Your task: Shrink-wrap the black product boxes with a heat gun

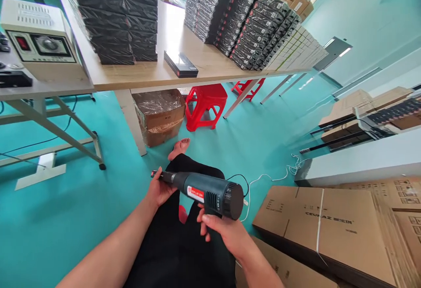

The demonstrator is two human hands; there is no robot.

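A dark heat gun (pixel 200 187) with a red-and-white label lies sideways above my lap, its nozzle pointing left. My right hand (pixel 219 226) is closed around its handle from below. My left hand (pixel 161 190) is by the nozzle, thumb up, gripping a dark box (pixel 153 174) with a small red mark. Only an end of that box shows; the nozzle and my fingers hide the rest. Whether the nozzle touches the box, I cannot tell.
A wooden table (pixel 144 75) ahead bears a single black box (pixel 180 65) and tall stacks of film-wrapped black boxes (pixel 115 16). Beneath are an open carton (pixel 164 119) and a red stool (pixel 207 103). Large cartons (pixel 312 222) stand at right, near a white cable (pixel 263 176). A control unit (pixel 39 37) sits left.
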